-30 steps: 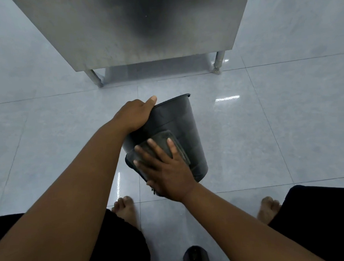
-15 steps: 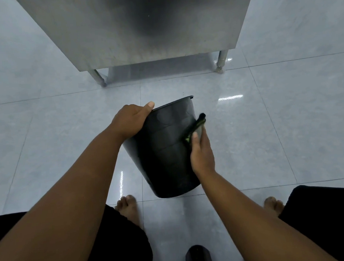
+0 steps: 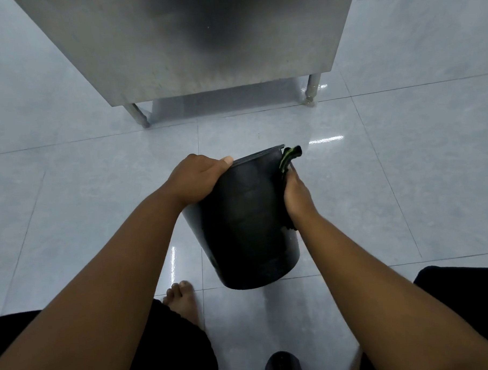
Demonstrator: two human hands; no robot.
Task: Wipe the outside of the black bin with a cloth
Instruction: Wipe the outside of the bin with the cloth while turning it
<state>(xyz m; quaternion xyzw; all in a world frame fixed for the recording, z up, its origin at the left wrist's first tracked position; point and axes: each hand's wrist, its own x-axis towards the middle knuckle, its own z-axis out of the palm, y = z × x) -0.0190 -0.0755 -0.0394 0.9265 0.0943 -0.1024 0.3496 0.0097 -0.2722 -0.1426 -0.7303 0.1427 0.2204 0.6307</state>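
The black bin (image 3: 247, 226) is tilted away from me above the tiled floor, its mouth pointing forward and its base toward me. My left hand (image 3: 198, 178) grips the rim at the upper left. Against the bin's right side, near the rim, my right hand (image 3: 296, 193) presses a dark cloth with green edging (image 3: 287, 157). Most of the cloth is hidden under that hand; one end sticks up past the rim and a bit shows below the wrist.
A stainless steel cabinet (image 3: 203, 41) on short legs stands just ahead on the glossy grey tiled floor (image 3: 83, 191). My bare foot (image 3: 181, 302) and dark-clothed knees are at the bottom. A small black object (image 3: 283, 366) lies at the bottom edge.
My right hand with the cloth has slid from the bin's near face round to its right side and up toward the rim. The bin has turned a little; my left hand keeps its grip.
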